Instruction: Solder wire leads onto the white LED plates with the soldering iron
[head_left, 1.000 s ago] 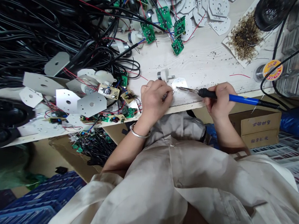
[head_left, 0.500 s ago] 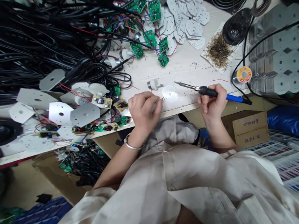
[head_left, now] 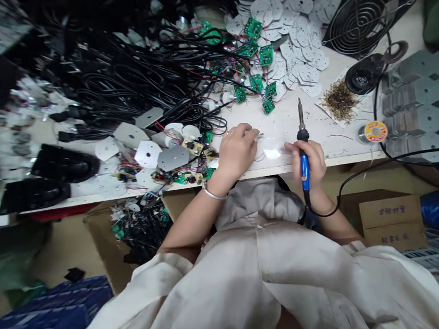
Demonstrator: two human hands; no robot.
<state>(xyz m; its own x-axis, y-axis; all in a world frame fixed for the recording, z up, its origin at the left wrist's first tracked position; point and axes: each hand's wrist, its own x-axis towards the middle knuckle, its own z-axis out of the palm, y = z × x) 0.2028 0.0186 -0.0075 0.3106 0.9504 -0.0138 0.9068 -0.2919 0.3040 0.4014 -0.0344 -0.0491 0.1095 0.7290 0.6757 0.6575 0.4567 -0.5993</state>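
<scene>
My left hand (head_left: 238,151) is closed at the table's edge, its curled fingers over a small motor with a white plastic collar. Only the motor's thin shaft (head_left: 260,135) peeks out past the fingertips; the rest is hidden. Just to the right, a shiny white plate (head_left: 273,152) lies flat on the table. My right hand (head_left: 312,163) grips a soldering iron (head_left: 304,163) by its blue handle. The iron points up and away from me, with its metal tip above the table and apart from the motor and plate.
A solder spool (head_left: 375,131) and a card with brown granules (head_left: 338,101) are at right, near stacked metal plates (head_left: 430,99). A fan (head_left: 360,24) stands behind. Black cables (head_left: 135,86), green circuit boards (head_left: 266,55) and piled white plates (head_left: 299,35) crowd the back and left.
My left hand has moved right and over the motor, covering most of it. The soldering iron has swung from pointing left to pointing away from me. The camera view has shifted left.
</scene>
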